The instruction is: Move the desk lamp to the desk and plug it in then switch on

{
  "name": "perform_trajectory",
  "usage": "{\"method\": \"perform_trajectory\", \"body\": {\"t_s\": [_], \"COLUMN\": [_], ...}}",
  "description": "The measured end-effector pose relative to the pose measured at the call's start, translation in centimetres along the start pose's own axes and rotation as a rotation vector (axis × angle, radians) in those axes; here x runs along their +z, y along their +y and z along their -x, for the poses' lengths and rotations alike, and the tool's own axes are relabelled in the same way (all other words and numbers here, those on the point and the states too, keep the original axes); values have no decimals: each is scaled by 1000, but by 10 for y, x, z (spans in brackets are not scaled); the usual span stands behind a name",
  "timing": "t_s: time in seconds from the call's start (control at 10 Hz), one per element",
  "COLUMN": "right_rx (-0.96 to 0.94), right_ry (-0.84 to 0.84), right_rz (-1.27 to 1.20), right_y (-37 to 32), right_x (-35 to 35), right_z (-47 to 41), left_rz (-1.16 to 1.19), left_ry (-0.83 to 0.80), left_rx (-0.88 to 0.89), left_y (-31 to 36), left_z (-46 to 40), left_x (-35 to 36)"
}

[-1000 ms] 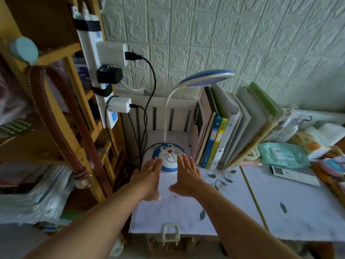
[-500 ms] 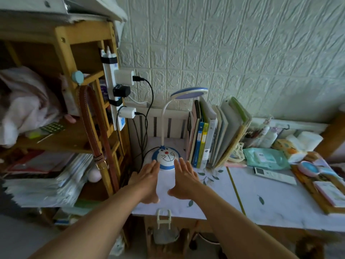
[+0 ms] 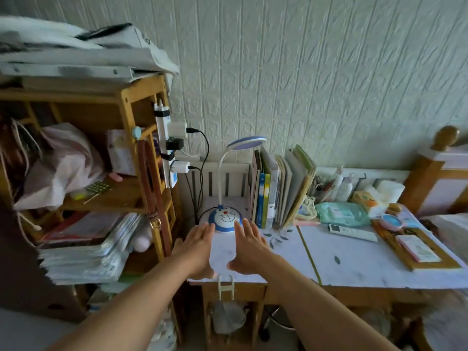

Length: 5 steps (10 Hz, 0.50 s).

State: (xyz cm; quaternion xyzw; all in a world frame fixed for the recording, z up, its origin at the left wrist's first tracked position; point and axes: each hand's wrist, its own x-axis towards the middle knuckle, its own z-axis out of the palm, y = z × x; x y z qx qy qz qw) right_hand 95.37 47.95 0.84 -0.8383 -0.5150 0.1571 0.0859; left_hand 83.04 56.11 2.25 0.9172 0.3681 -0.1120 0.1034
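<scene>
The desk lamp (image 3: pixel 225 217) has a blue and white cartoon-cat base, a white bent neck and a blue oval head. It stands at the back left of the desk (image 3: pixel 349 262), beside a row of books. Its head does not look lit. A dark cable runs from behind the base up toward the white power strip (image 3: pixel 166 150) fixed to the wooden shelf post. My left hand (image 3: pixel 196 245) and my right hand (image 3: pixel 249 247) are stretched out flat, palms facing each other, just in front of the base, fingertips near it. Both hold nothing.
A wooden shelf unit (image 3: pixel 141 102) stuffed with papers and bags stands left of the desk, with a brown strap (image 3: pixel 152 198) hanging from it. Upright books (image 3: pixel 276 188), a remote (image 3: pixel 352 232), a wipes pack (image 3: pixel 342 214) and a framed tray (image 3: pixel 417 249) fill the desk's back and right. A bedpost (image 3: pixel 430 171) rises at far right.
The camera has pulled back and up, so more of the shelf, wall and desk shows. Both hands stay flat in front of the lamp base, almost unmoved relative to it.
</scene>
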Motion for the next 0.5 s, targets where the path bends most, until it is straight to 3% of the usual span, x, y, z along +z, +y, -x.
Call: {"method": "perform_trajectory", "body": {"t_s": [0.5], "right_rx": [123], "right_ry": [112], "right_rz": [29], "right_y": [-98], "right_x": [-15], "right_z": [72], "left_rz": [-32], "left_ry": [66], "left_rx": [122], "left_y": [-76], "left_z": [98], "left_x": [-34]}}
